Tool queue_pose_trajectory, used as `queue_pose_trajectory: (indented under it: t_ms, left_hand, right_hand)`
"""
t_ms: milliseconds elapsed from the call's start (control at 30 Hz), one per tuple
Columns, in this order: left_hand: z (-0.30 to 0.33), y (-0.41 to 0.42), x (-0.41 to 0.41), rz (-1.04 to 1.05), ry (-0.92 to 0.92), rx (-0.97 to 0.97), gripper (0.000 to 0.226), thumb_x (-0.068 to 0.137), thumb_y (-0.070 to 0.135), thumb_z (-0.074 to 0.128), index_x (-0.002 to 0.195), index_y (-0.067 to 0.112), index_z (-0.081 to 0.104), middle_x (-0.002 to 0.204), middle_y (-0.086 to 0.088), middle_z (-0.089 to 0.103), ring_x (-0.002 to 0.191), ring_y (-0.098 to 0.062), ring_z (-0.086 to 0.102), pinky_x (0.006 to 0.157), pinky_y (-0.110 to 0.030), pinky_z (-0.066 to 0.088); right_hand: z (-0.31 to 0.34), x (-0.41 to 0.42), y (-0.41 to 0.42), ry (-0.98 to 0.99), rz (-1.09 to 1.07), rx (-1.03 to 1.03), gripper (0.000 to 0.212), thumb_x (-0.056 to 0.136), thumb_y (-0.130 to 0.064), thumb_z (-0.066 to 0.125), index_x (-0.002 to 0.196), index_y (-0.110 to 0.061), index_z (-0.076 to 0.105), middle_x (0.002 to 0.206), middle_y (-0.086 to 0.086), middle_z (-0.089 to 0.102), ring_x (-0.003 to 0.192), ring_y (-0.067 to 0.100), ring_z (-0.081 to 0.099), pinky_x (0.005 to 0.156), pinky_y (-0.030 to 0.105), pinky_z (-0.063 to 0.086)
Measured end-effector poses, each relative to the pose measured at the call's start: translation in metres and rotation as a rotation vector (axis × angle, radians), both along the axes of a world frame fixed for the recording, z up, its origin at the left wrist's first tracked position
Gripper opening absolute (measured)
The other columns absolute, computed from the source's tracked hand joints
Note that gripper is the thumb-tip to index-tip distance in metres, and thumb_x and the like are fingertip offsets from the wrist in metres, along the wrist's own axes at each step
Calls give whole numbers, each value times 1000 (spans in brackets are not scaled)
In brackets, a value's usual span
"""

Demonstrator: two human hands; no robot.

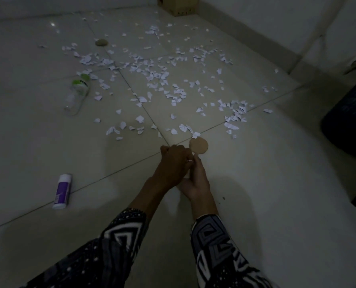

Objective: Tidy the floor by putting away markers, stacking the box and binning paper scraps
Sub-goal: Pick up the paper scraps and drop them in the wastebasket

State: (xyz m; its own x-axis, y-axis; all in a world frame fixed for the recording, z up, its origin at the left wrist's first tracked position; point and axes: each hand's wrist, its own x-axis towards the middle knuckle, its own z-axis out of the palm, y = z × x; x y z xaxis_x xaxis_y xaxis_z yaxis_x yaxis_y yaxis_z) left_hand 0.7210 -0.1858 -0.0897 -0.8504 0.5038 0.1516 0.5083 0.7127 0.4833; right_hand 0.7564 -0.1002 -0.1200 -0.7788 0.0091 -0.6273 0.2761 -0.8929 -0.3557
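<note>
Patterned sleeves point(123, 246); both hands point(185, 171) clasped, fingers' hold unclear; round tan disc point(199, 145), torn paper scraps point(152, 75) beyond.

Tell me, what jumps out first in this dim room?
White paper scraps lie strewn across the tiled floor's middle and far side. Close to the camera, both hands, left hand and right hand, meet beside a round tan disc. A clear bottle lies at left.

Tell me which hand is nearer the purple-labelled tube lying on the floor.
Left. The left hand is up and to the right of the tube, pressed against the right hand, which sits just beyond it, farther from the tube.
</note>
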Motion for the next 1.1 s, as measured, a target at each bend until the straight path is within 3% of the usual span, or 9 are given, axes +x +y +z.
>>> queue_pose_trajectory:
  t_ms: [200,367,500,600,667,833,933,1000,1100]
  left_hand:
    - [4,3,5,-148,-66,-153,27,101,22,47,101,11,72,106,-6,67,98,-22,60,90,-37,41]
    - [9,-4,12,-59,-212,68,11,91,10,62,96,5,70,92,-12,71,89,-25,64,81,-43,50]
    - [14,-12,11,11,-125,72,21,88,21,68,108,16,71,100,-2,73,91,-21,64,81,-32,49]
    - [19,-16,7,36,-166,159,26,86,21,70,112,17,73,105,-2,74,93,-14,68,83,-29,52]
    - [22,-19,7,56,-267,221,23,88,21,69,110,15,73,106,-2,73,94,-11,69,85,-32,55]
    - [28,-38,10,213,-399,576,15,96,11,58,99,7,72,84,-2,76,73,-10,73,67,-23,57]
    - [31,-64,4,384,-391,701,18,100,15,52,100,12,70,81,0,76,70,-11,72,58,-15,50]
    - [31,-88,-6,507,-393,786,18,99,16,52,99,14,69,82,-2,76,71,-15,71,59,-19,50]
    - [24,-131,-18,696,-357,841,20,98,14,50,100,9,69,82,-7,76,64,-12,68,55,-19,49]
  right_hand:
    - [-9,-3,0,-104,-87,-31,55,106,-46,38,144,-9,51,146,15,52,137,31,45,119,43,31]
    - [-18,0,-7,-171,-109,88,50,104,-43,46,136,-7,57,136,20,59,130,36,53,114,50,38]
    - [-17,1,-9,-114,-102,1,50,104,-43,45,139,-8,55,137,18,58,133,33,50,118,45,34]
    - [-12,-1,-13,-102,-135,-11,32,105,-39,43,117,-15,61,109,21,55,99,32,54,103,35,44]
    - [-8,0,-16,-92,-131,19,25,104,-37,43,97,-18,58,90,15,49,74,24,47,74,29,40]
    - [-7,-1,-26,-117,-69,-27,33,103,-37,47,118,-13,64,110,9,68,100,24,62,100,34,47]
    - [-13,0,-33,-89,-100,-245,31,96,-17,60,127,-14,60,101,-26,70,93,-1,65,86,16,53]
    - [-14,4,-37,-37,-113,-283,21,100,-16,54,109,-8,71,84,-15,75,71,3,72,67,19,59]
    - [-8,8,-38,-127,-209,-259,23,100,-21,56,100,-4,72,83,11,76,64,21,74,54,31,60]
